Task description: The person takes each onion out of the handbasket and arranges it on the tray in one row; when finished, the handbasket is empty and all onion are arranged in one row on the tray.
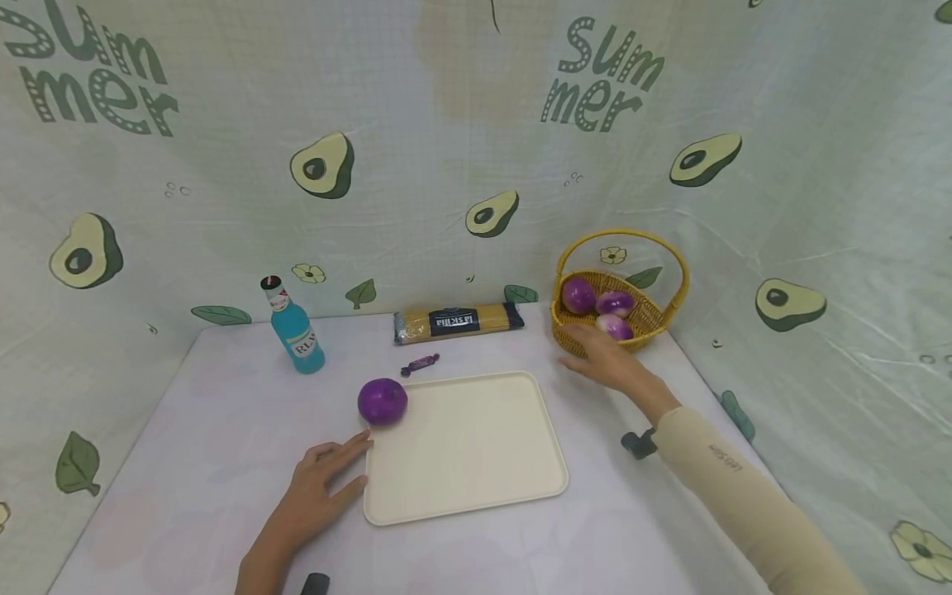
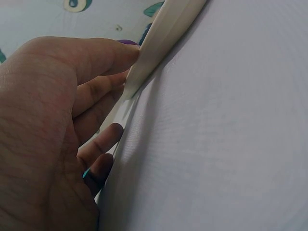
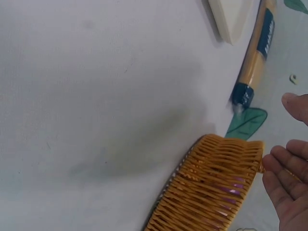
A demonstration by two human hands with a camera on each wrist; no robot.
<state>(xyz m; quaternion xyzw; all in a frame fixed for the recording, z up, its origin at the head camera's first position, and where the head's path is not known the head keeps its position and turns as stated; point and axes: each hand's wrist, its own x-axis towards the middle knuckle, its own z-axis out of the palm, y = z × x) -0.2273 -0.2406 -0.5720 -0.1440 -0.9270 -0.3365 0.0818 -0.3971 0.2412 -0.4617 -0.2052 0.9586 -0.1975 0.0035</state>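
A cream rectangular tray (image 1: 467, 450) lies on the table, with a round purple onion (image 1: 383, 402) at its far left corner. My left hand (image 1: 316, 492) rests beside the tray's left edge, its fingertips right at the rim; in the left wrist view the thumb meets the tray's side wall (image 2: 159, 41). At the back right stands a yellow wicker basket (image 1: 654, 318) with a tall handle, holding purple and purple-white onions (image 1: 578, 295). Over the basket's near rim reaches my right hand (image 1: 606, 361), fingers extended and thumb apart, with nothing held in the right wrist view.
Behind the tray lie a small purple-wrapped candy (image 1: 420, 364) and a pack of spaghetti (image 1: 458, 322) along the back edge. A blue bottle (image 1: 298, 335) stands at the back left. A printed cloth (image 1: 416, 107) hangs behind the white table.
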